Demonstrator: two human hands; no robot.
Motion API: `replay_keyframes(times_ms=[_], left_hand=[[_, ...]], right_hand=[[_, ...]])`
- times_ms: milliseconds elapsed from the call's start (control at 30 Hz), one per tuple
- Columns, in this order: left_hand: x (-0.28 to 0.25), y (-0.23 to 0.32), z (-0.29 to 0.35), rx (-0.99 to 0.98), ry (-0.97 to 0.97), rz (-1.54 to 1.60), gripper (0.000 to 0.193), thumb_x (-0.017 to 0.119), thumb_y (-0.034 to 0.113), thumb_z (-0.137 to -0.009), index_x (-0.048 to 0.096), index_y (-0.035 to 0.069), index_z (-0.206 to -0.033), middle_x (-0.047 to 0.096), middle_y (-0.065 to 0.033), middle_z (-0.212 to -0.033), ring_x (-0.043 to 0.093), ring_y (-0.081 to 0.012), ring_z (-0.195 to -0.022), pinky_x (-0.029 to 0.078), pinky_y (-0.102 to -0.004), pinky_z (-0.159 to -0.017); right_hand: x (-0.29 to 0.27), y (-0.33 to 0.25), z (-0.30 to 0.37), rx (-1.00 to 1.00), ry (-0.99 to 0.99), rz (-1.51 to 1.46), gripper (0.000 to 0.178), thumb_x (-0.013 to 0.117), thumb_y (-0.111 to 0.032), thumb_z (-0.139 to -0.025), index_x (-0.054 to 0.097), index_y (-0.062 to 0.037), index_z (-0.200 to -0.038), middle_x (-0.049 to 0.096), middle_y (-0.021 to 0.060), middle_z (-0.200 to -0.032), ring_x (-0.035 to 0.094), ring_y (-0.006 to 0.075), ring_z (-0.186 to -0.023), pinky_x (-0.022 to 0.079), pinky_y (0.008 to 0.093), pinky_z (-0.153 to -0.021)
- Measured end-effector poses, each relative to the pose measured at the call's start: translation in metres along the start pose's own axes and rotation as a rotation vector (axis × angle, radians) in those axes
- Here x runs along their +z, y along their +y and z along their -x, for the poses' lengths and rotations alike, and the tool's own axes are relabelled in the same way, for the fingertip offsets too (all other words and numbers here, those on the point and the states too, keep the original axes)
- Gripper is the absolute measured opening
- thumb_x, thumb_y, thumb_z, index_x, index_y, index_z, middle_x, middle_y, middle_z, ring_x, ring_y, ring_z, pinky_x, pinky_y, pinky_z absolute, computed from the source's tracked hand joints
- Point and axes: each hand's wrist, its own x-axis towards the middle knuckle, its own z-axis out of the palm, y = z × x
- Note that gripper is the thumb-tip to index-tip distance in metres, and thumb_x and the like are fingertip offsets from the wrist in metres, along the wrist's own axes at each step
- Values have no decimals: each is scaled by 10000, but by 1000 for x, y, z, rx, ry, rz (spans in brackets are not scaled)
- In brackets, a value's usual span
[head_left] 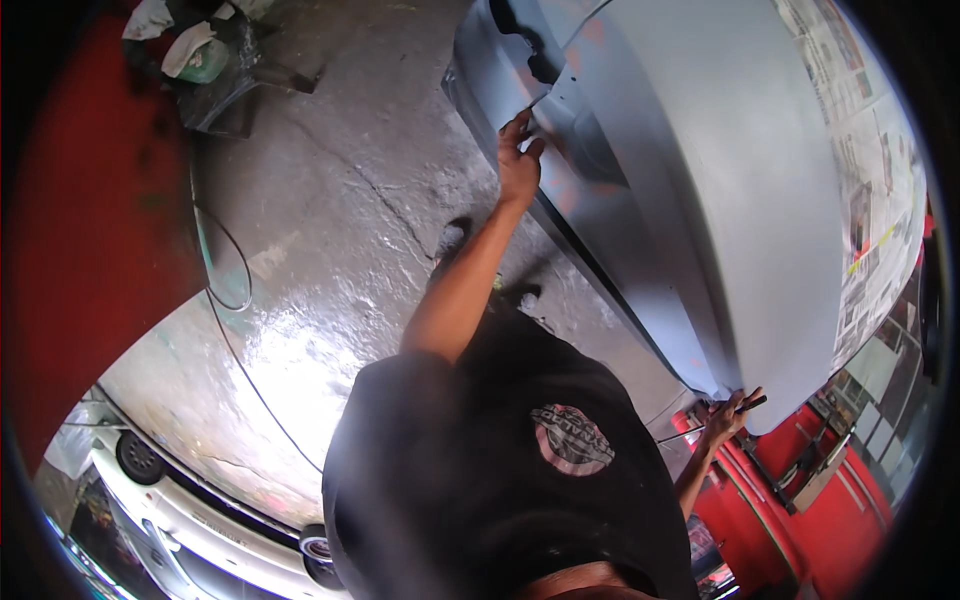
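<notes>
Head view: writing shows in several places. Newspaper sheets [872,190] cover the car on the far right, with printed columns, pictures and a yellow stripe, the print mostly too small to make out. A round pale-and-red emblem [572,440] with lettering sits on the chest of the person's black shirt [480,470], and small marks run along the side of a white car [215,515] at the near left.

The grey bumper [640,215] lies right of the person, beside the newspaper. Its long axis slants from the far middle to the near right; its dark lower edge faces left, toward the person, and an irregular dark opening shows at its far end. Reddish smudges mark the grey surface there.

The left arm reaches far forward, nearly straight. The left hand [520,165] is at the bumper's left edge near the far end, fingers bent and fingertips against it; whether they pinch anything cannot be told. The right arm extends out to the right, partly hidden by the body. The right hand [733,418] is beside the bumper's near end, its fingers closed around a dark stick [752,404].

A red panel [95,230] fills the left side; a thin cable [240,360] crosses the floor [350,200]. Red bodywork [745,520] stands at the near right.
</notes>
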Motion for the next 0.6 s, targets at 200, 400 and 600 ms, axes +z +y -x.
replay_keyframes(times_ms=[200, 400, 600], left_hand=[[-7, 11, -3, -178, -53, 69, 576, 584, -33, -851, 522, 82, -1412, 496, -157, -1363, 553, -309, -1192, 463, -403, -997], [44, 142, 58, 582, -146, -271, 401, 559, -8, -915, 540, -25, -1316, 541, -164, -1232, 560, -293, -1082, 467, -411, -946], [182, 252, 192, 1070, -960, 1, 359, 564, -28, -893, 589, -21, -1251, 570, -199, -1223, 546, -345, -1139, 445, -430, -998]], right_hand=[[3, 3, 1, -18, 24, -7, 617, 512, -242, -1055, 237, -71, -1580, 464, -5, -678, 446, 61, -466, 315, 231, -386], [-6, 33, 10, -79, 92, -25, 627, 538, -172, -1007, 281, -67, -1570, 515, -6, -784, 392, 50, -551, 354, 219, -475], [8, 11, -5, -71, 124, 4, 678, 545, -46, -941, 296, -111, -1568, 667, 123, -1109, 609, 138, -787, 454, 262, -585]])
